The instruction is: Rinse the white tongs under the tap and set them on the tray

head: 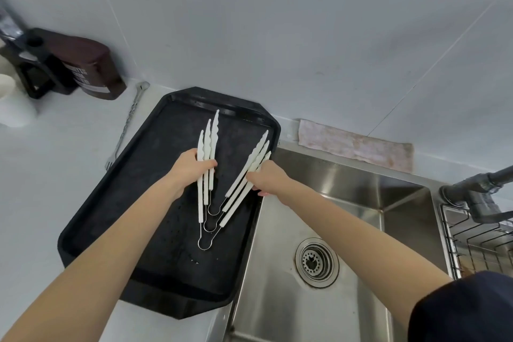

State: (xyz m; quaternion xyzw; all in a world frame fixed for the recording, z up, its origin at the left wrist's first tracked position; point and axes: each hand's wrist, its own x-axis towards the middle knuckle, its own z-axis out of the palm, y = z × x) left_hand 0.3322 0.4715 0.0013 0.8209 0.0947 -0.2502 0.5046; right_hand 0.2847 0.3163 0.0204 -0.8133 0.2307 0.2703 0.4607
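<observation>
A pale counter [69, 164] fills the left of the frame, with a steel sink [319, 203] sunk into the lower right and a dark tap [477, 189] at the right edge. A black tray [116, 219] sits at the centre, its right edge just beside the sink.

3 white tongs [211, 175] are nested together in a V over the tray, wire hinges pointing to the lower centre and tips fanning toward the top. Whether they already rest on the tray floor cannot be told.

The left hand [191, 169], in the centre, curls around the left set of arms, grasping them. The right hand [266, 178], just right of centre, pinches the right set of arms.

The step looks like the setting-down. To do it well, lower both sides evenly so the hinges touch first, keep the 3 pairs nested, then loosen both hands together so nothing springs toward the sink.

A thin metal fork [130, 116] lies on the counter left of the tray, and a dark brown container [91, 69] stands at the upper left.
</observation>
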